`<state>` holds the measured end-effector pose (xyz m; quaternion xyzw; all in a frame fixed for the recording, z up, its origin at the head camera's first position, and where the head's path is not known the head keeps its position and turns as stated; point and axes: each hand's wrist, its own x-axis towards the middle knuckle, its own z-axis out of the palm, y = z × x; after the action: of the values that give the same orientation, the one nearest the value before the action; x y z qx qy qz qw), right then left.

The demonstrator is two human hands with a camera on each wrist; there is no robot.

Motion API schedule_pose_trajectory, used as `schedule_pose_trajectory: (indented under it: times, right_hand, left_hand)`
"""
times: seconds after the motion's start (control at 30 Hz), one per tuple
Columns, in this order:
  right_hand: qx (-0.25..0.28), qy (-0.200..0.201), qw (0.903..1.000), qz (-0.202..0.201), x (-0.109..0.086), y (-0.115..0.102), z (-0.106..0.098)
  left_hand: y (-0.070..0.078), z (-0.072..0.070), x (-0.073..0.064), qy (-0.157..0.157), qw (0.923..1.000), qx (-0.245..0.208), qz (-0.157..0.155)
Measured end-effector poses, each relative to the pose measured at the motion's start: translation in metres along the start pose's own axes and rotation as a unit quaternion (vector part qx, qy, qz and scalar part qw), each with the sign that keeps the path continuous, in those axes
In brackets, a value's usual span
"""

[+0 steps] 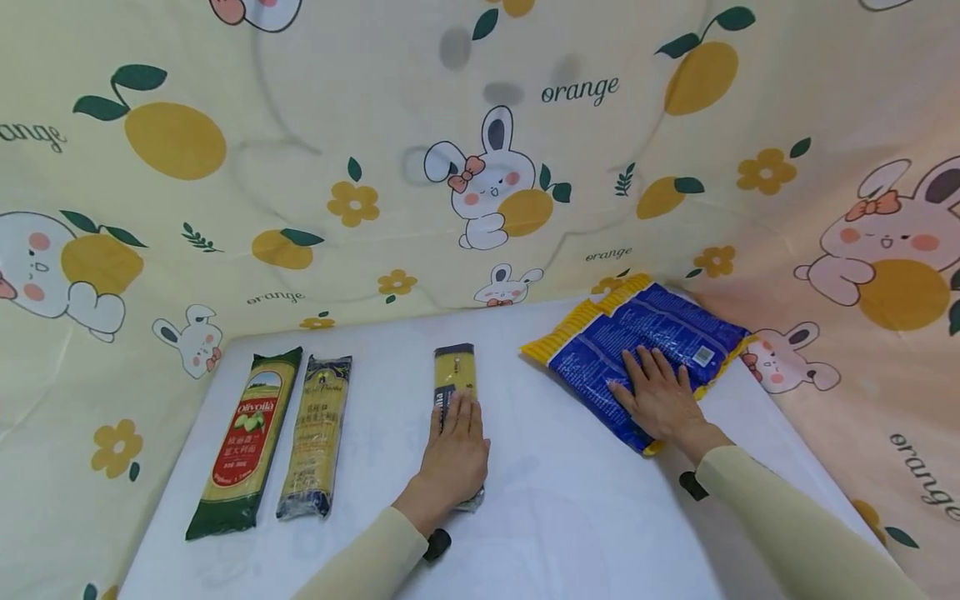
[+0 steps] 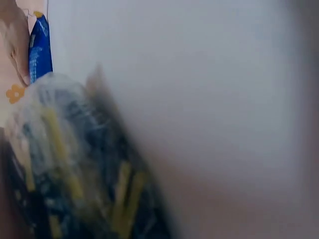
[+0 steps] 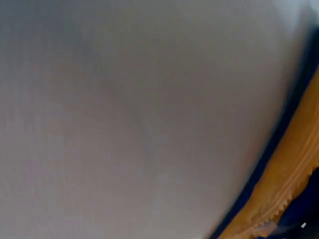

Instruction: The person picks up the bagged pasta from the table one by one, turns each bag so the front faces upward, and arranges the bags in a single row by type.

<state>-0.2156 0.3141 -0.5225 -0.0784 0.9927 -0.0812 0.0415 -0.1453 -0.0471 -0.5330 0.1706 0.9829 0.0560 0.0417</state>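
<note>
In the head view my left hand (image 1: 453, 450) lies over a narrow pack of spaghetti (image 1: 455, 365), fingers straight along it and covering its middle. The clear wrapper end of that spaghetti pack (image 2: 75, 154) fills the lower left of the left wrist view, blurred. My right hand (image 1: 660, 396) rests with spread fingers on a large blue bag (image 1: 592, 354) with yellow edges, lying at an angle on the right. The right wrist view catches only the yellow and blue edge of the bag (image 3: 281, 179) against the white surface.
Two more pasta packs lie side by side on the left: a green-ended one with a red label (image 1: 246, 442) and a yellowish clear one (image 1: 315, 437). They lie on a white table (image 1: 555, 517). A curtain printed with rabbits and oranges (image 1: 390, 100) hangs behind and around it.
</note>
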Motion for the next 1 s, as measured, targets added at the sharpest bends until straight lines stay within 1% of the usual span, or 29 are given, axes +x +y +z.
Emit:
schedule_pose_trajectory:
  times: [0.07, 0.2, 0.3, 0.43, 0.6, 0.73, 0.87, 0.93, 1.0]
  right_hand:
    - [-0.002, 0.007, 1.0000, 0.001, -0.001, -0.003, 0.002]
    - [-0.028, 0.018, 0.9994, 0.006, -0.004, -0.012, 0.005]
    - [-0.042, 0.021, 0.9987, 0.018, -0.006, -0.022, 0.008]
    - [-0.046, 0.019, 0.9981, 0.037, -0.011, -0.040, 0.010]
    - [-0.059, 0.013, 0.9970, 0.050, -0.015, -0.067, 0.014]
    - [-0.065, 0.010, 0.9964, 0.054, -0.017, -0.085, 0.017]
    - [-0.077, 0.010, 0.9956, 0.053, -0.017, -0.101, 0.018]
    - [-0.082, 0.009, 0.9953, 0.050, -0.017, -0.111, 0.018]
    - [-0.082, 0.004, 0.9954, 0.049, -0.017, -0.121, 0.020]
  left_hand:
    - [-0.008, -0.001, -0.002, -0.004, 1.0000, 0.002, 0.000]
    - [-0.024, -0.003, -0.007, -0.018, 0.9998, 0.006, -0.001]
    - [-0.036, -0.007, -0.013, -0.017, 0.9999, 0.004, 0.000]
    - [-0.052, -0.012, -0.021, -0.014, 0.9999, -0.002, -0.009]
    - [-0.070, -0.013, -0.028, -0.011, 0.9996, -0.011, -0.025]
    - [-0.081, -0.014, -0.033, -0.011, 0.9991, -0.022, -0.035]
    - [-0.088, -0.015, -0.037, -0.009, 0.9985, -0.031, -0.044]
    - [-0.091, -0.016, -0.039, -0.012, 0.9983, -0.028, -0.049]
    - [-0.094, -0.016, -0.040, -0.008, 0.9982, -0.032, -0.049]
